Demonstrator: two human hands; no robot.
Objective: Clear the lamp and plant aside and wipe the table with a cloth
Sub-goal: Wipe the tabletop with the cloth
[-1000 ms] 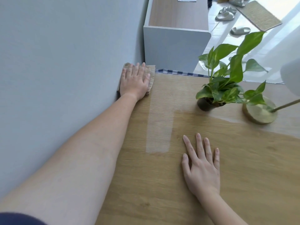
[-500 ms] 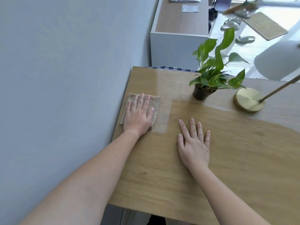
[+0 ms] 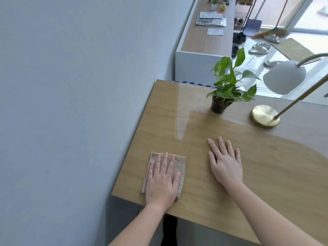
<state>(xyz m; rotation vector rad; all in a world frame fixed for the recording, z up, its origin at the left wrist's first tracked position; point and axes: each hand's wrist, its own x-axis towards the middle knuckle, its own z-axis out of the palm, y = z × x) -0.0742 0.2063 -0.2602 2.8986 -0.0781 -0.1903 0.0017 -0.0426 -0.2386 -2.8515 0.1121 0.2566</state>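
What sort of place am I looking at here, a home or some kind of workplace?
Most likely a home, near its entrance. Slippers and a doormat lie on the floor by a bright window or door, and the wooden table carries a potted plant and a lamp.

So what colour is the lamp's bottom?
Shiny gold; the lamp base shows best in the head view.

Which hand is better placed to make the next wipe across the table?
Left. The left hand lies flat on the cloth near the table's front edge. The right hand rests bare on the wood, holding nothing.
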